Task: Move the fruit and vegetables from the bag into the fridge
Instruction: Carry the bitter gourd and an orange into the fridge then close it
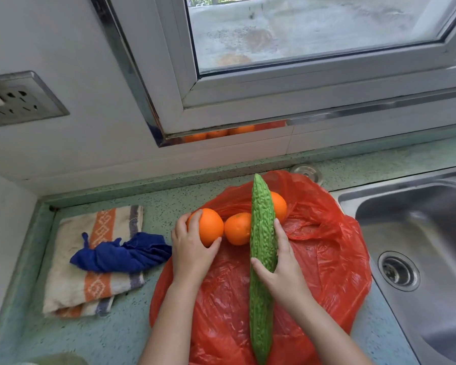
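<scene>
A red plastic bag (324, 248) lies flattened on the green counter. My left hand (191, 255) grips an orange (210, 226) at the bag's left edge. A second orange (237, 229) rests just right of it, and a third orange (279, 206) shows behind the long green bitter gourd (262, 233). My right hand (281, 270) is wrapped around the gourd's middle; the gourd runs lengthwise from the back of the bag toward me. No fridge is in view.
A striped folded towel (71, 275) with a blue cloth (121, 255) on it lies to the left. A steel sink (419, 233) with a drain is at the right. Window frame (274, 101) and wall socket (19, 98) stand behind the counter.
</scene>
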